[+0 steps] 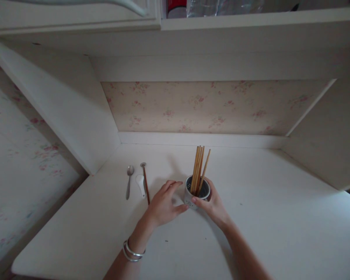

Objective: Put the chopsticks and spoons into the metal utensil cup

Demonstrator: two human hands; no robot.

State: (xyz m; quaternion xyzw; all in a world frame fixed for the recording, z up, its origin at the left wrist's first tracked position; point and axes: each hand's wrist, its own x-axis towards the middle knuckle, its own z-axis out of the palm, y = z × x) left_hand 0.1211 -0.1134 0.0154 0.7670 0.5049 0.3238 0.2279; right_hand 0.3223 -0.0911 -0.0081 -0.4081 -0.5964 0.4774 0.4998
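Observation:
A white utensil holder (190, 201) with small holes in its side stands upright on the white desk (265, 225). Several wooden chopsticks (197, 169) lean inside it, their tops sticking up. My right hand (214, 204) grips the holder's right side, thumb at the front and fingers partly hidden behind. At the holder's left is my left hand (165, 204), its thumb and fingers spread apart with nothing between them. Left of that hand lie a metal spoon (128, 182), a short white spoon (140, 185) and a long brown-handled utensil (146, 182) with a round metal end.
A white cabinet shelf (251, 19) overhangs the desk, with clear plastic items and something red on it. White side panels (61, 101) stand left and right. Floral wallpaper (192, 107) covers the back wall. Small dark specks lie near the desk's front.

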